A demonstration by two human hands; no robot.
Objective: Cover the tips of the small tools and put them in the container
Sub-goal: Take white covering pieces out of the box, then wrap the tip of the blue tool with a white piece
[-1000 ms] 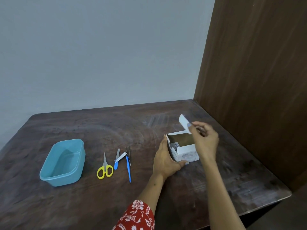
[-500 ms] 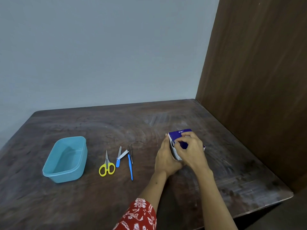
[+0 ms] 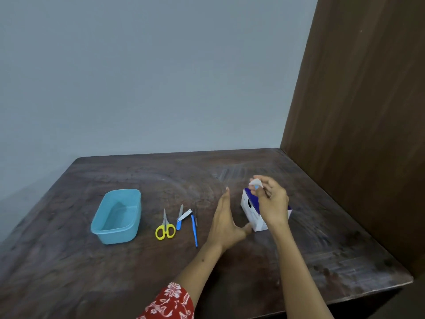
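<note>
I am pinching a small white piece with a pale blue mark between the thumb and fingertips of my right hand, holding it just above the top of the white and dark blue cardboard box; what the piece is I cannot tell, since it is small and blurred. My left hand is standing on its edge on the table, fingers straight and together, gripping nothing, with the thumb reaching toward the box's near bottom corner; whether it is touching the card I cannot tell. The box is a squat rectangular carton with a smooth printed face and a dark oval cut-out in its side.

The small tools are lying in a row to the left of my left hand, well apart from my right. The scissors have round yellow plastic loops and thin metal blades pointing away from me. Just beside them are a blue-handled metal file and a shiny nail clipper lying across it, then a slim blue-handled tool with a narrow dark tip. Further left is sitting the container, a light blue plastic tub with rounded corners and a smooth rim, holding nothing that I can see. The tabletop is dark, worn wood, scuffed and streaked. A red floral sleeve is covering my left forearm near the bottom edge.
</note>
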